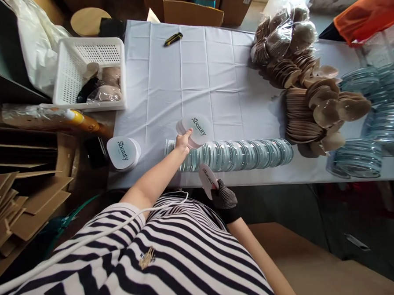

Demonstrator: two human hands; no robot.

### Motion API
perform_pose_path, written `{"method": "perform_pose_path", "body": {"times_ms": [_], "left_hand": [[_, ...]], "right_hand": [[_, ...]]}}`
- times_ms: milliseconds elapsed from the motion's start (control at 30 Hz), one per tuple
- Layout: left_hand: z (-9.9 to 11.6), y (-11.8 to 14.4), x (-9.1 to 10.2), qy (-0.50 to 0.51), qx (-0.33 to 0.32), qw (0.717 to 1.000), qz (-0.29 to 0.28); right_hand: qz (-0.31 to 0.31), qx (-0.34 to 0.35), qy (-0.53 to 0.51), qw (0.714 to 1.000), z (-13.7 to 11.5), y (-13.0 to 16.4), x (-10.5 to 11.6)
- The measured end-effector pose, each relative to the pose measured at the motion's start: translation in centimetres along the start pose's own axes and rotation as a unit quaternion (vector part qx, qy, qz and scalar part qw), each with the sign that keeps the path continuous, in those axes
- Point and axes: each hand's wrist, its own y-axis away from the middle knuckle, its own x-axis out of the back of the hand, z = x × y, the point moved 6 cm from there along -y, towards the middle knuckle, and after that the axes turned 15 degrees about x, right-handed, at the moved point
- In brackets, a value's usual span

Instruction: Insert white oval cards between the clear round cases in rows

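A long table (209,72) under a white cloth fills most of the room in front of the person. On its far right sit a heap of tan round pads (308,102) and stacks of clear discs (373,112). A white basket (90,74) stands at the left end. Along the near edge lies a row of clear round cases (243,154), set on edge, running from the middle toward the right. A stack of white printed lids (124,153) sits well left of that row.

The left hand (183,141) is stretched out over the row's left end, fingers closed around a white printed lid (196,130). The right hand (223,196), in a dark glove, hangs just off the table edge below the row, pinching a second printed lid (208,178).
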Motion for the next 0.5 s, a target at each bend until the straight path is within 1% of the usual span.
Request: {"method": "perform_pose_path", "body": {"times_ms": [33,100,167,233,367,433,500], "left_hand": [[-0.1,-0.1,0.0,-0.001,0.001,1.000,-0.005],[-0.3,-0.1,0.1,-0.001,-0.003,1.000,-0.012],[-0.6,0.0,0.2,0.005,0.000,1.000,-0.009],[-0.6,0.2,0.4,0.015,0.007,1.000,0.000],[-0.8,0.1,0.6,0.027,0.022,0.999,0.006],[-0.9,-0.1,0.8,0.029,0.029,0.999,0.011],[-1.0,-0.4,1.0,0.032,0.033,0.999,0.021]], "right_hand": [[-0.025,-0.002,0.004,1.000,-0.7,-0.6,-0.8],[-0.049,-0.010,0.005,0.999,-2.1,-3.1,-1.6],[-0.052,-0.015,-0.001,0.999,-3.1,-5.8,-1.4],[-0.052,-0.020,-0.006,0.998,-3.6,-7.4,-0.6],[-0.051,-0.021,-0.001,0.998,-3.3,-7.3,0.7],[-0.040,-0.007,0.000,0.999,-3.4,-7.4,0.8],[-0.031,0.008,0.003,0.999,-3.7,-8.1,0.4]]}}
